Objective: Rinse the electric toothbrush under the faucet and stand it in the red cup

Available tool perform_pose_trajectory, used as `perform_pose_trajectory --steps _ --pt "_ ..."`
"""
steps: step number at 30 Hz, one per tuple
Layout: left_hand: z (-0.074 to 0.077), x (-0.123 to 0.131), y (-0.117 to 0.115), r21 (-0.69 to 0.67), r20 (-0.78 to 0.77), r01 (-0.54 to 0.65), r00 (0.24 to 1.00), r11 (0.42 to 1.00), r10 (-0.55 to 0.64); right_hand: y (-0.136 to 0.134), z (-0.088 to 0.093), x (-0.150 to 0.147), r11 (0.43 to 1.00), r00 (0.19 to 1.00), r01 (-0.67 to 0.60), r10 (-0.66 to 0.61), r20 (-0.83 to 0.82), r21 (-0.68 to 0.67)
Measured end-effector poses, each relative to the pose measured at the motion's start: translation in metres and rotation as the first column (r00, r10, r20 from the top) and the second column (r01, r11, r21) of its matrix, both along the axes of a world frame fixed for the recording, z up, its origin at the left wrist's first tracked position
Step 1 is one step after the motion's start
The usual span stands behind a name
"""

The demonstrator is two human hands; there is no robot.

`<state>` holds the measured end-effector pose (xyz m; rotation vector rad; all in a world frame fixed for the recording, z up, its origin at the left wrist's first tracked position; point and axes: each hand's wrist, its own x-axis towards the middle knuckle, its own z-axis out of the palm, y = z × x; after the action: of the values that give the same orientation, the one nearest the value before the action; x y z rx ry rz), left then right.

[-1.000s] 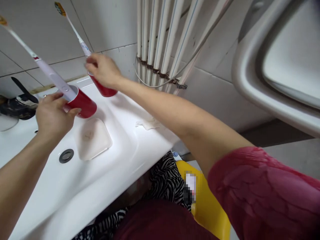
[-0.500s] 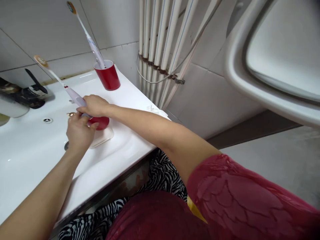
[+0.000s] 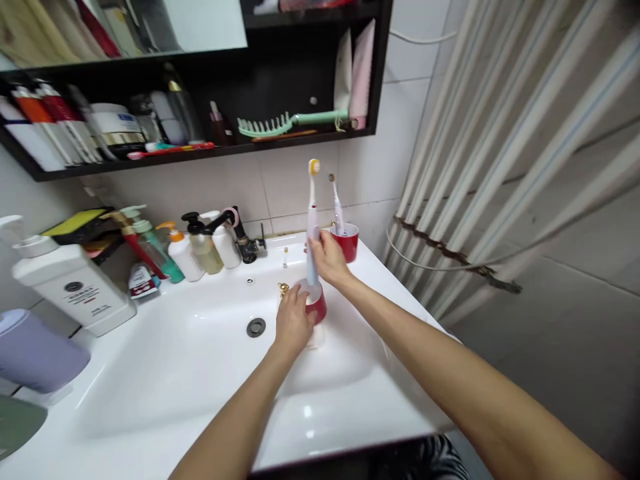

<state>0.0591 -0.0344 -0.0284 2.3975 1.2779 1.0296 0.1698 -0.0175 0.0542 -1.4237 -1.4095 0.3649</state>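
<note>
My right hand (image 3: pixel 329 259) is closed around a pale electric toothbrush (image 3: pixel 313 227), held upright with its yellow-and-white head at the top. The toothbrush's lower end is at the mouth of a red cup (image 3: pixel 317 308); whether it touches the bottom is hidden. Around the left side of that cup, my left hand (image 3: pixel 294 317) has its fingers at the rim and wall. Beneath the cup lies a pale soap-dish-like piece (image 3: pixel 316 339), mostly covered. Just behind my right hand, a second red cup (image 3: pixel 351 245) holds another electric toothbrush (image 3: pixel 339 212).
The white sink (image 3: pixel 195 360) has a drain (image 3: pixel 256 327) left of my hands. A dark faucet (image 3: pixel 245 243) and several pump bottles (image 3: pixel 185 257) line its back. Overhead is a dark shelf (image 3: pixel 300 137) with a green hairbrush (image 3: pixel 315 120). White pipes (image 3: pixel 450 147) run down the right wall.
The view has swung up and left, bringing the shelf and bottles into sight. The held toothbrush has gone from leaning left to upright over the cup. Both hands keep their holds.
</note>
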Motion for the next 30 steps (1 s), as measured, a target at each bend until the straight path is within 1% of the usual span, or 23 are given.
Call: perform_pose_trajectory --steps 1,2,3,4,6,7,8,9,10,12,13,16,17,18,19,21,22,23,24,26,27,28,30 --pt "0.003 -0.003 0.001 -0.036 0.127 -0.001 0.992 0.999 0.006 -0.007 0.005 -0.001 0.999 0.999 -0.033 0.033 -0.040 0.011" --pt "0.007 -0.007 0.003 -0.096 0.271 0.000 0.962 0.995 0.026 -0.014 0.008 -0.003 0.997 0.995 -0.076 0.077 -0.071 0.009" --pt "0.011 -0.010 0.006 -0.174 0.426 0.018 0.903 0.985 0.059 -0.023 0.007 -0.007 0.991 0.987 -0.130 0.129 -0.091 -0.006" --pt "0.016 -0.013 0.008 -0.256 0.575 0.065 0.812 0.964 0.098 -0.031 0.004 -0.010 0.981 0.977 -0.189 0.185 -0.102 -0.031" --pt "0.024 -0.018 0.013 -0.366 0.799 0.249 0.579 0.897 0.166 -0.045 -0.010 -0.019 0.952 0.952 -0.291 0.279 -0.127 -0.094" --pt "0.027 -0.020 0.016 -0.380 0.863 0.352 0.467 0.855 0.192 -0.051 -0.019 -0.024 0.916 0.927 -0.357 0.321 -0.195 -0.186" --pt "0.030 -0.022 0.017 -0.378 0.902 0.437 0.374 0.816 0.217 -0.054 -0.027 -0.027 0.889 0.910 -0.391 0.335 -0.243 -0.239" --pt "0.031 -0.023 0.019 -0.371 0.921 0.499 0.308 0.783 0.241 -0.057 -0.034 -0.031 0.867 0.901 -0.412 0.341 -0.269 -0.280" --pt "0.032 -0.024 0.020 -0.371 0.927 0.539 0.266 0.756 0.265 -0.058 -0.039 -0.033 0.850 0.896 -0.424 0.343 -0.281 -0.312" --pt "0.033 -0.025 0.021 -0.389 0.921 0.575 0.221 0.720 0.321 -0.060 -0.044 -0.037 0.825 0.887 -0.445 0.351 -0.300 -0.349" --pt "0.033 -0.026 0.022 -0.400 0.915 0.580 0.205 0.710 0.348 -0.061 -0.044 -0.037 0.801 0.872 -0.472 0.362 -0.330 -0.369" --pt "0.032 -0.029 0.026 -0.410 0.902 0.566 0.136 0.715 0.410 -0.061 -0.043 -0.038 0.671 0.780 -0.606 0.399 -0.481 -0.426" --pt "0.033 -0.030 0.027 -0.415 0.896 0.553 0.112 0.722 0.429 -0.061 -0.043 -0.039 0.638 0.759 -0.634 0.406 -0.509 -0.437" --pt "0.033 -0.031 0.029 -0.422 0.889 0.539 0.092 0.729 0.448 -0.060 -0.045 -0.040 0.631 0.761 -0.635 0.410 -0.504 -0.446" --pt "0.033 -0.032 0.031 -0.431 0.882 0.527 0.075 0.732 0.465 -0.059 -0.047 -0.041 0.651 0.783 -0.611 0.412 -0.467 -0.450" --pt "0.034 -0.033 0.033 -0.450 0.867 0.508 0.052 0.734 0.496 -0.057 -0.051 -0.046 0.730 0.844 -0.528 0.399 -0.358 -0.433" --pt "0.035 -0.033 0.034 -0.457 0.860 0.500 0.041 0.735 0.508 -0.057 -0.053 -0.048 0.754 0.862 -0.501 0.388 -0.327 -0.424" --pt "0.035 -0.034 0.034 -0.463 0.855 0.495 0.030 0.736 0.518 -0.057 -0.054 -0.050 0.756 0.861 -0.500 0.384 -0.333 -0.422" --pt "0.035 -0.034 0.035 -0.467 0.850 0.490 0.021 0.736 0.526 -0.057 -0.055 -0.053 0.736 0.843 -0.525 0.383 -0.376 -0.427" --pt "0.036 -0.034 0.035 -0.473 0.842 0.486 0.004 0.735 0.539 -0.059 -0.054 -0.056 0.666 0.782 -0.602 0.380 -0.495 -0.440" --pt "0.036 -0.034 0.035 -0.473 0.840 0.485 -0.004 0.736 0.543 -0.060 -0.054 -0.056 0.647 0.765 -0.621 0.377 -0.522 -0.443" --pt "0.036 -0.034 0.035 -0.470 0.840 0.485 -0.010 0.737 0.542 -0.061 -0.053 -0.057 0.654 0.772 -0.613 0.376 -0.512 -0.444" --pt "0.036 -0.034 0.035 -0.459 0.845 0.488 -0.017 0.743 0.534 -0.061 -0.053 -0.057 0.713 0.831 -0.541 0.370 -0.416 -0.446"
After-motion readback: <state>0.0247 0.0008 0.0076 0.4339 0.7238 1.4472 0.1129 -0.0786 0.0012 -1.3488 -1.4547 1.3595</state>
